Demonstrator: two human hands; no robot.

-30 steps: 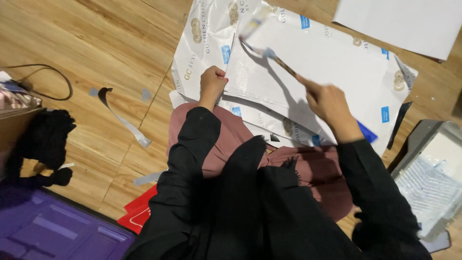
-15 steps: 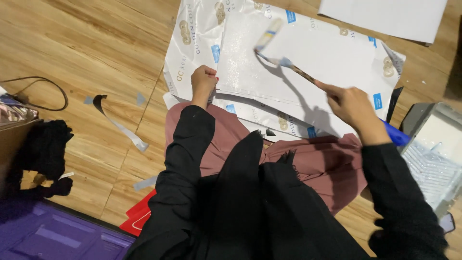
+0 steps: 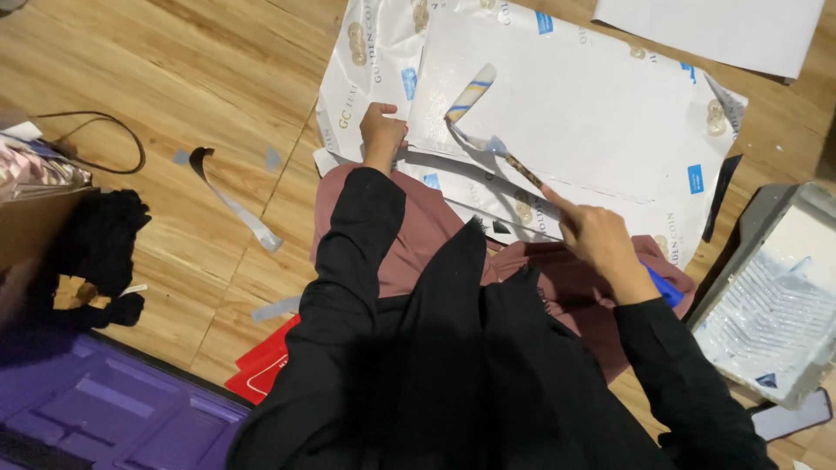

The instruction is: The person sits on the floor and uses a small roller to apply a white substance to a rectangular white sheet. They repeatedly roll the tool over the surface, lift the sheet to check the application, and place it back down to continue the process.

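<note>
White board (image 3: 610,113), yellow-blue striped roller (image 3: 470,92), white paint tray (image 3: 775,305), black sleeves, pink trousers, brown wood floor (image 3: 131,61) w/ purple mat (image 3: 113,418)

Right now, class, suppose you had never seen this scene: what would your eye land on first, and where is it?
First, the big white sheet spread on the wooden floor at top centre, with a small paint roller resting on it, held by the right hand. The left hand presses the sheet's left edge. A white paint tray sits at the right.
</note>
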